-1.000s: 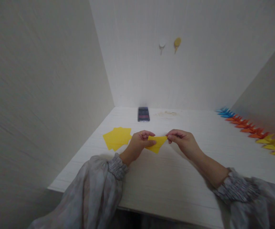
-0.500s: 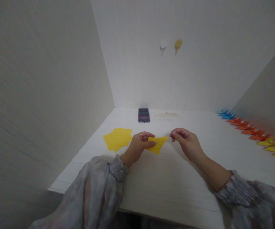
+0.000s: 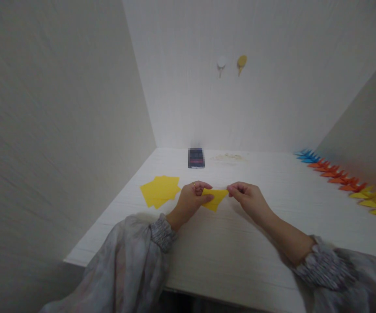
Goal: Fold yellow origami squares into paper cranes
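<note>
A folded piece of yellow paper (image 3: 217,198) is held just above the white table, in the middle of the head view. My left hand (image 3: 192,199) pinches its left part between thumb and fingers; a ring shows on one finger. The thumb and fingertips of my right hand (image 3: 244,195) are closed on the paper's pointed right corner. Beside my left hand lie several overlapping square sheets of yellow paper (image 3: 160,191).
A phone-like dark device (image 3: 196,158), its screen blurred, stands near the back wall. Along the right runs a row of folded paper cranes in blue (image 3: 308,155), orange (image 3: 334,174) and yellow (image 3: 375,201). Two hooks (image 3: 241,61) are on the wall. The table (image 3: 233,261) ends close to me.
My right hand has moved a little left and now pinches the paper's right corner, where before its fingertips were just off it. My left hand keeps its hold.
</note>
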Demonstrator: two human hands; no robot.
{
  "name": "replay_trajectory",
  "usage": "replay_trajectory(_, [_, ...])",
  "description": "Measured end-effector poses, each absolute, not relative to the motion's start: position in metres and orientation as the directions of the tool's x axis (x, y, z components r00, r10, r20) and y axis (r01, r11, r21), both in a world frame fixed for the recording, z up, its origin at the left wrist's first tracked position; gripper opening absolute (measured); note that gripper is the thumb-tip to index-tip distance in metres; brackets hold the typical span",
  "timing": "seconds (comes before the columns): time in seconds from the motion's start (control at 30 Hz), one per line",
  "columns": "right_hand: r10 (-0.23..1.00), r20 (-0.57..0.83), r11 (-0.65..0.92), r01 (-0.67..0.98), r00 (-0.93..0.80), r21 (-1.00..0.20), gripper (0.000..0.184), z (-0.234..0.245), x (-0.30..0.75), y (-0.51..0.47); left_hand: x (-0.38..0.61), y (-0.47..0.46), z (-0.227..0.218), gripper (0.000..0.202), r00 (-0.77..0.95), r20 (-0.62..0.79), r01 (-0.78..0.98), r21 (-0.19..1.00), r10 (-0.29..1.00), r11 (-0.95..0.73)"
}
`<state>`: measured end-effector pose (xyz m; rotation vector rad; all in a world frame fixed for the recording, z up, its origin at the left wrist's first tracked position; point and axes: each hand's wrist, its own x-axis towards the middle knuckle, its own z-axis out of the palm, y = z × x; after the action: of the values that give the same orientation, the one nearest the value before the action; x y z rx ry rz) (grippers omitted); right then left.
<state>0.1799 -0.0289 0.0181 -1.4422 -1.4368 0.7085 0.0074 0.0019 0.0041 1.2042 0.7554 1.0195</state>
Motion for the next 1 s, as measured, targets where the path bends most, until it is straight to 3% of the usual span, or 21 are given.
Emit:
replay_trajectory(0.4, [0.939,0.268,0.122,0.516,0.217,-0.848,0.023,0.015,0.174,-0.023,0.011,-0.001,0.008,0.028,0.347,0.099,-0.187,0.982,0.933,-0.035])
replay_trajectory(0.6, [0.975,0.178,0.138,0.259,0.136,-0.956,0.026,0.015,0.170,-0.024,0.010,0.000,0.006,0.033,0.360,0.110,-0.209,0.977,0.927,-0.034])
replay_trajectory(0.77, [0.999,0.045,0.042,0.104,0.027,-0.994,0.025,0.011,0.162,-0.028,0.009,-0.001,0.005,0.048,0.432,0.124,-0.183,0.982,0.893,-0.048])
replay_trajectory(1.0, [0.991,0.112,0.088,0.258,0.078,-0.962,0.019,0.011,0.161,-0.030,0.009,-0.003,0.007,0.053,0.494,0.055,-0.217,0.974,0.868,0.062])
